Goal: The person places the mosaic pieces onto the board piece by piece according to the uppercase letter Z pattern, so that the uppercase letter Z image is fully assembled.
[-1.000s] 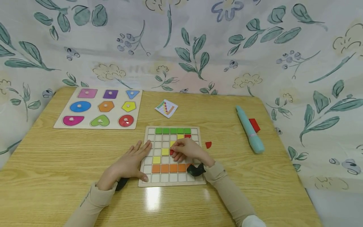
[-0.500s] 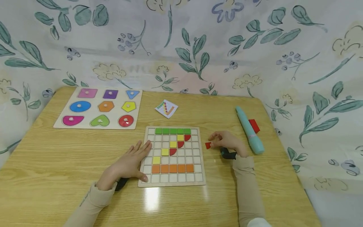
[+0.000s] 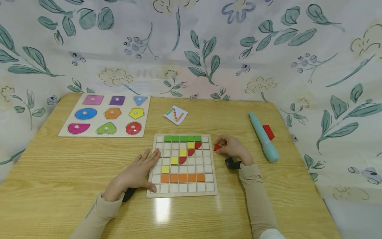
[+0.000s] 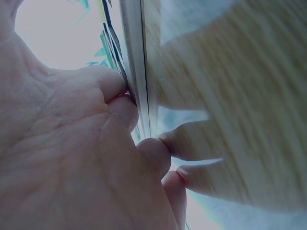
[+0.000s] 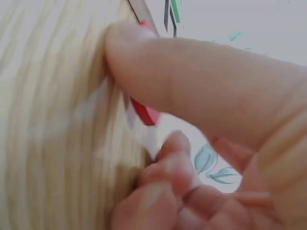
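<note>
In the head view my left hand (image 3: 134,174) rests with spread, straight fingers on the left edge of a wooden grid board (image 3: 191,188). My right hand (image 3: 234,147) is just beyond the board's right edge, pinching a red quarter-circle tile (image 3: 217,147) between thumb and fingers. The thumb covers part of that tile in the right wrist view. On the board lie a row of green tiles (image 3: 183,138), a diagonal of yellow tiles (image 3: 174,160), a row of orange tiles (image 3: 183,178) and three red quarter-circles (image 3: 182,160) beside the upper yellow ones.
A small pattern card (image 3: 176,115) lies behind the board. A knobbed shape puzzle (image 3: 123,120) is at the back left. To the right, a turquoise tapered stick-like object (image 3: 263,136) lies beside a red block (image 3: 268,132). A patterned cloth (image 3: 167,43) hangs behind the table.
My right hand left a red quarter-circle on the board and moved right to the loose red tile. Now it holds that tile and has shifted slightly back toward the board. My left hand stays put.
</note>
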`<control>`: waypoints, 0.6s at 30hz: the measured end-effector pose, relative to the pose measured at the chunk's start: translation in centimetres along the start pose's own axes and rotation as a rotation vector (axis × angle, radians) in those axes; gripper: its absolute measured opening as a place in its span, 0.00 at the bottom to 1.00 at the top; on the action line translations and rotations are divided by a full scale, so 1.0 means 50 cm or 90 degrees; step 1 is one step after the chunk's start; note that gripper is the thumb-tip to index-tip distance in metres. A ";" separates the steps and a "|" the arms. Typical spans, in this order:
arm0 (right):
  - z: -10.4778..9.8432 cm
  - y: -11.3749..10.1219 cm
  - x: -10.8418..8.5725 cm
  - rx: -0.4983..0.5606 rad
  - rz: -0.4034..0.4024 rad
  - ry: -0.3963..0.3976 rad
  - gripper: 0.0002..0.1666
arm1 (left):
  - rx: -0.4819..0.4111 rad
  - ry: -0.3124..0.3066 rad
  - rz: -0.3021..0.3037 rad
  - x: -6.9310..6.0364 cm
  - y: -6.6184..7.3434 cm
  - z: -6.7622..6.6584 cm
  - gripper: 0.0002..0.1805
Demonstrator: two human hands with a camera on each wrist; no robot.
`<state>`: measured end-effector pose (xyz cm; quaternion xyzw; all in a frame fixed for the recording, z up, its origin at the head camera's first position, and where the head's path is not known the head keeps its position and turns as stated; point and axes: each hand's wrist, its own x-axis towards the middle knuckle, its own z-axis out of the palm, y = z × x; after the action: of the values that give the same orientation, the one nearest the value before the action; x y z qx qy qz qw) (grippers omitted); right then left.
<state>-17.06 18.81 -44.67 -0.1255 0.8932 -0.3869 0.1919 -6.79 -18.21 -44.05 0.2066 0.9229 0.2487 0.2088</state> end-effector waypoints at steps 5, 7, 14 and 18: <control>0.006 0.001 0.004 -0.008 -0.053 0.043 0.07 | 0.002 -0.002 0.000 0.000 0.002 -0.001 0.70; 0.009 0.001 0.005 -0.016 -0.047 0.063 0.07 | 0.003 -0.002 0.001 0.000 0.003 -0.002 0.69; 0.023 -0.004 0.016 0.086 -0.009 0.112 0.13 | 0.005 -0.003 -0.003 0.001 0.003 -0.001 0.70; 0.034 -0.017 0.024 0.218 -0.014 0.126 0.17 | 0.007 -0.004 -0.004 0.000 0.003 -0.003 0.70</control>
<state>-17.29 16.70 -45.40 -0.0624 0.8274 -0.5457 0.1173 -6.82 -18.14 -43.87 0.2053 0.9244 0.2424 0.2114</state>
